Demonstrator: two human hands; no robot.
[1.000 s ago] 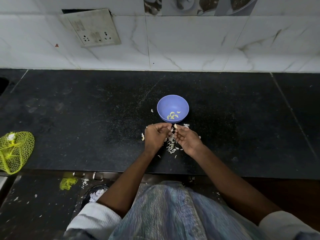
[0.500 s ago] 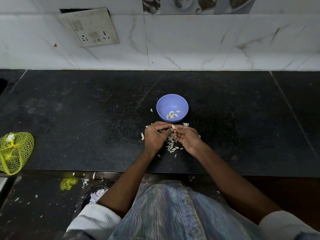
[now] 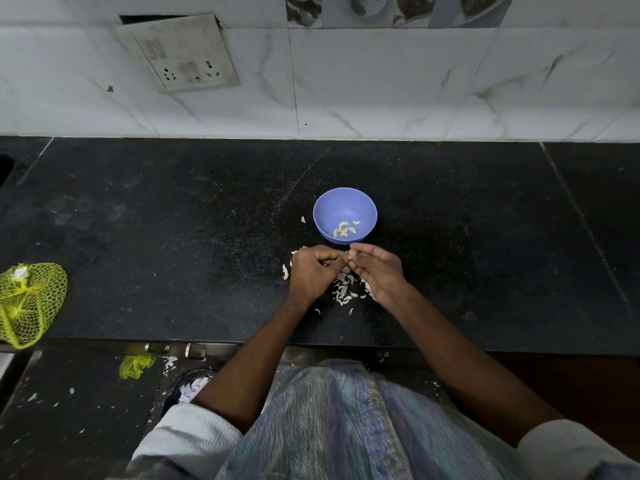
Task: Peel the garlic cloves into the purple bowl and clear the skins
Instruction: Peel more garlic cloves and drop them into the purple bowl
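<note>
1. Since a second ago: both hands sit a touch nearer the purple bowl (image 3: 345, 206), fingertips meeting just below its rim.
2. Left hand (image 3: 313, 271) curled, right hand (image 3: 375, 268) curled; they pinch a garlic clove (image 3: 348, 258) between them, barely visible.
3. Peeled cloves (image 3: 344, 229) lie in the bowl.
4. Garlic skins (image 3: 343, 289) litter the black countertop (image 3: 173, 237) under the wrists.
5. Yellow net bag (image 3: 27, 303) far left.

Dim, soft light from above, perhaps; wide-angle bending curves the edges, focus fairly sharp, no glare.
</note>
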